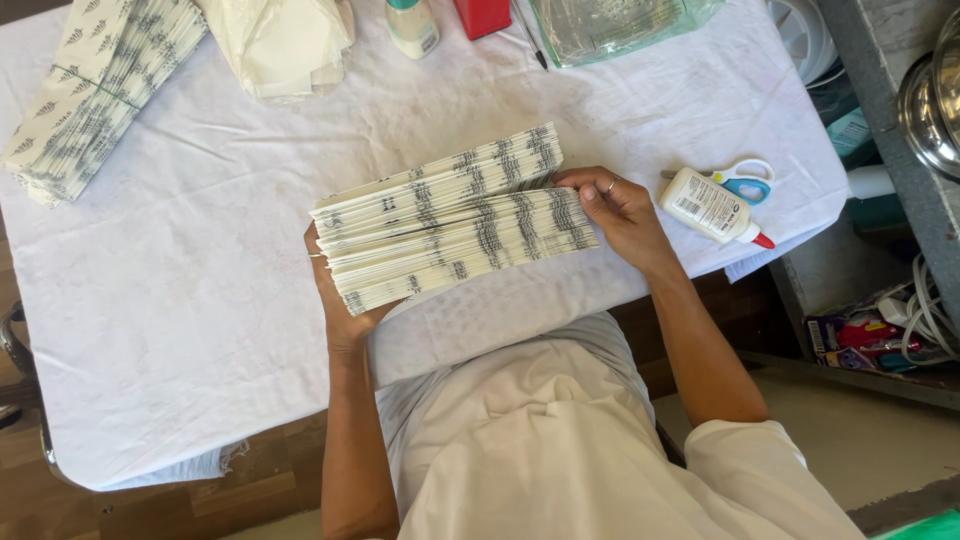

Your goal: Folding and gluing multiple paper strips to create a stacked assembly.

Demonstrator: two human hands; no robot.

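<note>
A thick, fanned stack of white printed paper sheets lies across the near part of a table covered in white cloth. My left hand grips the stack's left end from underneath. My right hand, a ring on one finger, holds the stack's right end, with the fingertips pushed between the sheets where the stack splits into an upper and a lower part.
A white glue bottle with a red tip and blue-handled scissors lie right of my right hand. Another printed paper stack sits far left, plastic bags and a clear packet at the far edge. Shelving stands right.
</note>
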